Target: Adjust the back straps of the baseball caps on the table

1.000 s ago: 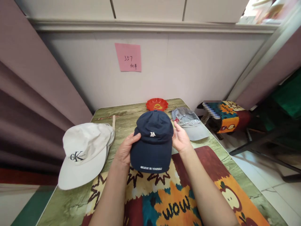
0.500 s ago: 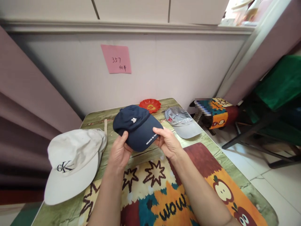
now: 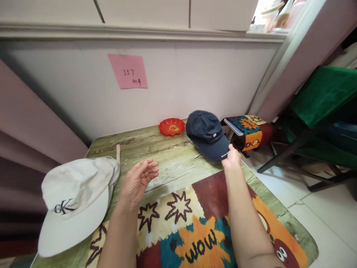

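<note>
Tbl (image 3: 171, 169) has a greenish wood-grain top w/ rounded corners, thin pale edging and a few reddish-brown streaks toward the back. Near half is mostly under a patchwork-print mat (image 3: 208, 190): cream w/ brown star shapes, a maroon block, teal w/ an orange burst reading "WOW", orange w/ apple figures on the R. White cap (image 3: 75, 190) sits at the L edge, "CK" logo in front, brim facing the near side, pale strap (image 3: 118, 153) sticking up behind. Red scalloped dish (image 3: 169, 125) w/ yellow centre design stands at the back edge. Navy cap (image 3: 205, 128) is over the back R corner; can't tell if it's touching the top.
</note>
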`<state>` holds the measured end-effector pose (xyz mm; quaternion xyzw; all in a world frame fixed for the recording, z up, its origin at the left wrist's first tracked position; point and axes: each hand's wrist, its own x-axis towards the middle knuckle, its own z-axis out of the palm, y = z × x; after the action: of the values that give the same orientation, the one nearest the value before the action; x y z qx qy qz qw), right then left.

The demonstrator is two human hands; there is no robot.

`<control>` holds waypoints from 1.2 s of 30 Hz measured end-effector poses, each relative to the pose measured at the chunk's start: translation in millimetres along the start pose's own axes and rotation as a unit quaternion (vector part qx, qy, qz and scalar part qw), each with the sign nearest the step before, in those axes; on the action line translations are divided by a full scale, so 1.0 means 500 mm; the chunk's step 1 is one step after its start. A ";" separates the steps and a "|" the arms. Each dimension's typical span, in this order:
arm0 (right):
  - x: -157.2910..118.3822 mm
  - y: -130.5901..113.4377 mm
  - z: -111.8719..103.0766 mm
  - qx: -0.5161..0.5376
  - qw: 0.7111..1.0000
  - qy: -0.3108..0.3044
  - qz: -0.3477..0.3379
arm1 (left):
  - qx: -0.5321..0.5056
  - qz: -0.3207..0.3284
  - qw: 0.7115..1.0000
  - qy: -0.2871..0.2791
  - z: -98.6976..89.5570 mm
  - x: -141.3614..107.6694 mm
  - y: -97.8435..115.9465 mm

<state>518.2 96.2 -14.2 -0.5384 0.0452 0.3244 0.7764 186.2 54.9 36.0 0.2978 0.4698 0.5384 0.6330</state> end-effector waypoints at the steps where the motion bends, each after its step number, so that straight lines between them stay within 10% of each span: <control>1: 0.012 0.011 -0.008 -0.016 1.000 0.019 -0.002 | 0.002 -0.001 1.000 -0.001 0.000 0.000 0.000; 16: 0.074 0.037 -0.035 -0.142 0.983 0.032 -0.111 | 0.000 0.004 1.000 0.002 -0.007 0.002 0.004; 30: 0.058 0.041 -0.056 -0.459 0.868 0.039 -0.186 | 0.000 0.003 1.000 0.004 -0.012 0.008 -0.001; 36: 0.058 0.051 -0.054 -0.464 0.863 0.036 -0.198 | 0.000 0.006 1.000 0.010 -0.016 0.009 0.001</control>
<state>534.7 91.5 -58.1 -0.8451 -0.1903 0.1278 0.4830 178.8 58.3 32.0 0.2956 0.4740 0.5452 0.6251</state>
